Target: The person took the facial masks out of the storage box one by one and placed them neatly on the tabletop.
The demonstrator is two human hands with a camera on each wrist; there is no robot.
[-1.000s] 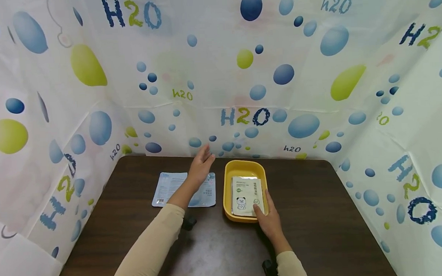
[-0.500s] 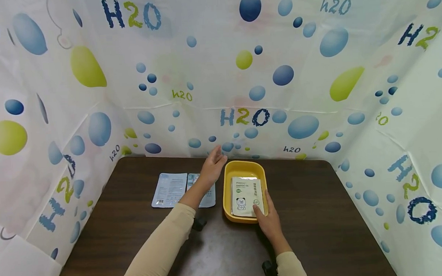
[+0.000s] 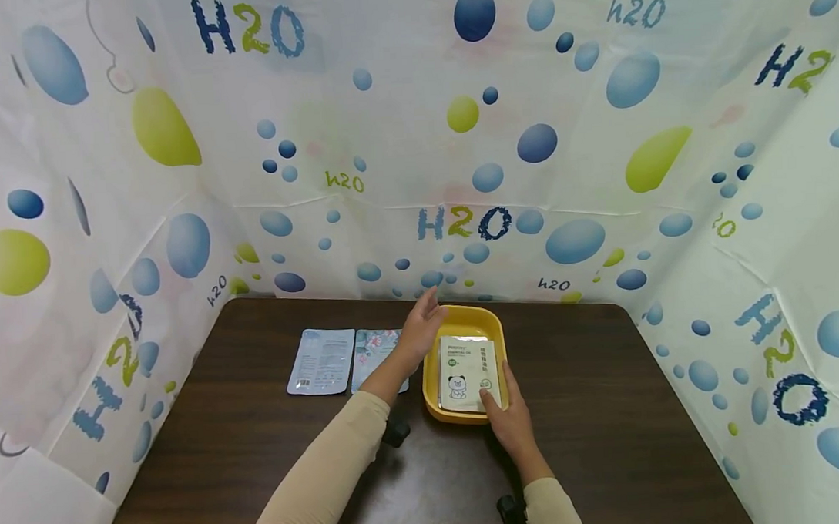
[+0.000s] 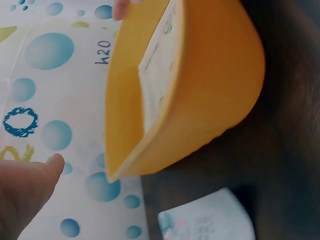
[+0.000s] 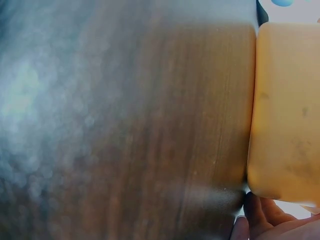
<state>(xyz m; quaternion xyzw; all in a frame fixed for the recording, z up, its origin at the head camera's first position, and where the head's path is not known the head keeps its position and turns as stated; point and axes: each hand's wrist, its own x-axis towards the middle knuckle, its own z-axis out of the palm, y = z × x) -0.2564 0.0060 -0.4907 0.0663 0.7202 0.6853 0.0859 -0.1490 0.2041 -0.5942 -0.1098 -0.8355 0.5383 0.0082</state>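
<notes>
A yellow plastic basket [image 3: 431, 404] stands on the table, with a pale packet [image 3: 468, 372] printed with a cartoon bear lying inside. My right hand [image 3: 514, 424] holds the basket's near right wall, thumb over the rim beside the packet and fingers along the outside. In the right wrist view, its fingers [image 5: 265, 220] show at the basket's lower corner. Beside the basket's far left rim hovers my left hand [image 3: 422, 331], fingers extended, holding nothing. Whether it touches the rim is unclear. Its thumb [image 4: 37, 180] sits apart from the basket in the left wrist view.
Left of the basket, two flat blue sachets lie side by side: a text-covered sachet [image 3: 322, 362] and a flowered sachet [image 3: 372, 352], partly hidden by my left arm. The dark wooden table [image 3: 605, 425] meets a bubble-printed curtain [image 3: 562, 172] at the back and sides.
My left hand has moved right, from above the flowered sachet to the basket's left rim, uncovering more of that sachet. My right hand and the basket have stayed in place.
</notes>
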